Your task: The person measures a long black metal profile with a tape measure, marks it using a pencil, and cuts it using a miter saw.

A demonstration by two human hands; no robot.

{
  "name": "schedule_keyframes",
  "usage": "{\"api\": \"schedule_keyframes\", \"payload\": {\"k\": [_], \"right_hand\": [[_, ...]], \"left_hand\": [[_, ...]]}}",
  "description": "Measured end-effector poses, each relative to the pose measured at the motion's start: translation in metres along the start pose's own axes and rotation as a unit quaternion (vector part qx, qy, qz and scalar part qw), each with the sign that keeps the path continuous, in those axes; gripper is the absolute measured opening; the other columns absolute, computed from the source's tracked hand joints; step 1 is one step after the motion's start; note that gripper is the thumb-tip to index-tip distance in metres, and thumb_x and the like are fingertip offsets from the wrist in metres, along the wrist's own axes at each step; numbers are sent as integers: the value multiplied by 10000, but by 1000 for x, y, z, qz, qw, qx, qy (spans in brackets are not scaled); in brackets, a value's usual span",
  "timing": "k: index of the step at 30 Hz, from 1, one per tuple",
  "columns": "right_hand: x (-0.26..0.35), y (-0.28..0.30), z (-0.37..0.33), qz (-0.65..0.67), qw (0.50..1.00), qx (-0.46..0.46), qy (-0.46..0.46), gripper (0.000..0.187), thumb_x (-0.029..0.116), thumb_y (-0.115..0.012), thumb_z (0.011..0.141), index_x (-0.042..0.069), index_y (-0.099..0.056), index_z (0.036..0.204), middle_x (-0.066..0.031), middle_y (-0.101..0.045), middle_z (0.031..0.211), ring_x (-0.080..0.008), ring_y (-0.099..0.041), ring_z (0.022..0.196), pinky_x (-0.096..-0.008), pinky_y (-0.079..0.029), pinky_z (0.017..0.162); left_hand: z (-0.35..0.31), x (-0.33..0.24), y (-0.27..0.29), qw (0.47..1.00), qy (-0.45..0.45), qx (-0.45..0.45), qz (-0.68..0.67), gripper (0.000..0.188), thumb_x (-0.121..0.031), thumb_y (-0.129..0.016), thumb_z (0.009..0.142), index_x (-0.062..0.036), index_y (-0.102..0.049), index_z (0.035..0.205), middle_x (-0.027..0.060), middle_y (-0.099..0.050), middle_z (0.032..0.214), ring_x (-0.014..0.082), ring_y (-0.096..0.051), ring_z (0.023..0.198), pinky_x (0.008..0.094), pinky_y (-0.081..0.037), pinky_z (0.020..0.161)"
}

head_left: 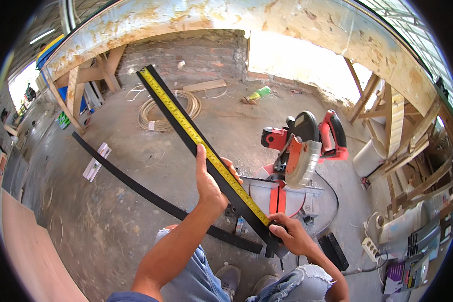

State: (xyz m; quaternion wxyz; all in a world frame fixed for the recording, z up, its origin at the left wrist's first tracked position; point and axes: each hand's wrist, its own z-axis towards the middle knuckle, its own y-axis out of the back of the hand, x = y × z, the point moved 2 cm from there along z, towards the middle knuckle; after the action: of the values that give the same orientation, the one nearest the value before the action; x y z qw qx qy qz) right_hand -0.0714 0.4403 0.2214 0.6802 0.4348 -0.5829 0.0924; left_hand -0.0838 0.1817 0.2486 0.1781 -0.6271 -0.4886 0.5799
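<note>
A yellow tape measure (206,151) is drawn out along a flat black strip (175,121), which slants from the upper left down toward my right hand. Around the strip's middle wraps my left hand (211,181), its thumb on top beside the tape blade and its fingers curled over the far edge. At the lower end my right hand (293,234) is closed on the dark tape case and the strip's end. Below, a longer black strip (141,190) lies on the floor. Just past my hands stands a red and black miter saw (304,146), its blade guard raised above the round base.
A coil of cable (148,113) and a green bottle (259,94) lie on the floor ahead. To the right are a power strip (371,249), a black block (333,250) and stacked wood (412,156). A stained board (211,15) on wooden legs spans the far side.
</note>
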Motion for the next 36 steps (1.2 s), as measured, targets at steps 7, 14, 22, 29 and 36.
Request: {"api": "schedule_keyframes", "payload": {"k": [7,14,22,29,36], "right_hand": [[3,12,-3,-64,998,25,11,468,396,-530,1029,26,-545,1316,-272,-642,1171,-434,-624,1100,-475,-479,951],[-10,52,-47,-187,979,-76,34,434,340,-614,980,72,-567,1319,-190,-635,1010,-395,-652,871,-473,-513,739],[-15,38,-58,-237,963,-123,29,411,357,-615,970,113,-573,1298,-168,-606,951,-370,-650,767,-471,-513,681],[-1,46,-64,-263,949,-164,56,364,345,-631,950,123,-588,1235,-152,-605,910,-364,-649,731,-480,-509,648],[-10,62,-71,-238,960,-149,24,358,333,-631,943,87,-618,1203,-157,-616,867,-367,-648,724,-474,-501,650]], "left_hand": [[5,-42,12,996,-70,-60,11,666,-723,-577,878,-57,-599,876,79,-577,709,249,-551,653,420,-494,671],[12,-104,58,979,-155,-132,23,514,-570,-613,946,-57,-578,950,91,-565,782,254,-535,728,417,-485,719],[14,-125,74,972,-157,-156,74,519,-510,-414,1032,-29,-572,921,124,-597,833,309,-566,806,443,-516,821],[18,-130,80,977,-149,-125,85,515,-494,-407,1033,-21,-574,913,131,-604,833,312,-580,806,439,-524,832],[33,-142,103,977,-197,-57,66,476,-427,-458,987,21,-606,923,143,-607,849,316,-592,823,472,-541,868]]}}
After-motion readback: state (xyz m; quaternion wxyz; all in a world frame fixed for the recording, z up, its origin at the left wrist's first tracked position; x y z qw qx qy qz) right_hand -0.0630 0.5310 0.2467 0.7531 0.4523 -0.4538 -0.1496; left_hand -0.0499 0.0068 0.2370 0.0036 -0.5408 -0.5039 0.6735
